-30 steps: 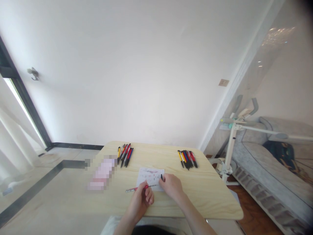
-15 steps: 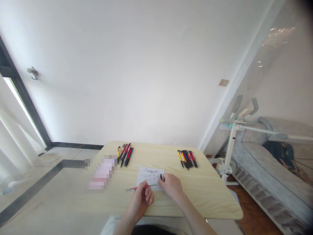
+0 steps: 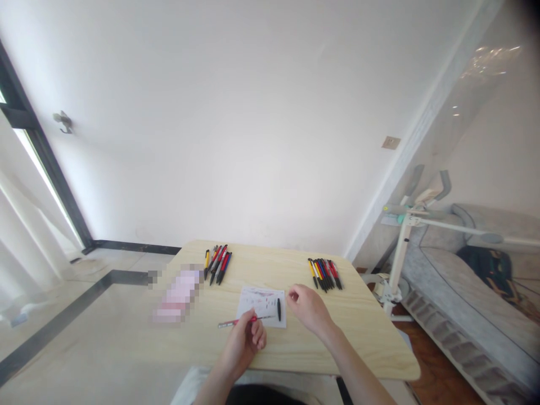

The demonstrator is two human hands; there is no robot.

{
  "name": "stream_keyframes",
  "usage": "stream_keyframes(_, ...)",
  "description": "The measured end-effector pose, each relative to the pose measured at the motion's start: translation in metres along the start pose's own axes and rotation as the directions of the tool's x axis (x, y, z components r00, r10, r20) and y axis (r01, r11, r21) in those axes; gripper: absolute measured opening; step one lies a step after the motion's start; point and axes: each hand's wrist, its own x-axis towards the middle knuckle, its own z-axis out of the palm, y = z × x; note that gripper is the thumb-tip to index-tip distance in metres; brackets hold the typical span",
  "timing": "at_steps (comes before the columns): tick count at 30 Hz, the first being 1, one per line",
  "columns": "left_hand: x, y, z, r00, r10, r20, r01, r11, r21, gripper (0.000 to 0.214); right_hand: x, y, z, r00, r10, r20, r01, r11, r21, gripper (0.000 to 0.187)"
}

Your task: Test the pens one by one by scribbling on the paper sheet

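Note:
My left hand (image 3: 247,340) is closed around a red and silver pen (image 3: 228,324). A thin dark refill-like tip sticks out of the pen to the right, over a white sheet of paper (image 3: 253,298) with printed or drawn marks. On the right part of this sheet lies a short black pen piece (image 3: 279,309). My right hand (image 3: 310,308) is just right of the sheet, raised a little, with thumb and forefinger curled together. Whether anything small is between those fingertips I cannot make out.
A bunch of several pens (image 3: 218,264) lies at the table's back left, another bunch (image 3: 324,274) at the back right. A blurred-out pink object (image 3: 179,295) is at the left edge of the wooden table (image 3: 270,264). Exercise equipment (image 3: 403,247) and a grey sofa (image 3: 442,270) stand to the right.
My right hand has let go of the black pen piece, which now lies on the paper, and has moved right. My left hand keeps the pen in about the same place.

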Motion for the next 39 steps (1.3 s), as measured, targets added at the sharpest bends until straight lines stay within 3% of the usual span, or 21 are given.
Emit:
stream_keyframes(5,0.001,0.0,-0.002,1.0,-0.002,0.002,0.002,1.0,0.001,0.041,-0.004,-0.022,-0.028,0.964,-0.257,-0.067,0.263,0.959,0.105,0.011)
stream_keyframes(10,0.001,0.0,-0.003,1.0,0.009,-0.001,-0.009,1.0,0.011,0.04,-0.012,-0.045,-0.033,0.899,-0.438,0.022,0.435,0.898,0.069,0.013)
stream_keyframes(20,0.002,-0.002,-0.006,1.0,0.026,-0.013,-0.026,1.0,0.007,0.041,-0.017,-0.055,-0.023,0.863,-0.496,0.098,0.504,0.86,-0.082,0.006)
stream_keyframes(39,-0.001,0.0,-0.002,0.999,0.026,-0.033,-0.025,1.0,0.01,0.041,-0.017,-0.058,-0.02,0.862,-0.496,0.101,0.505,0.858,-0.092,0.011)
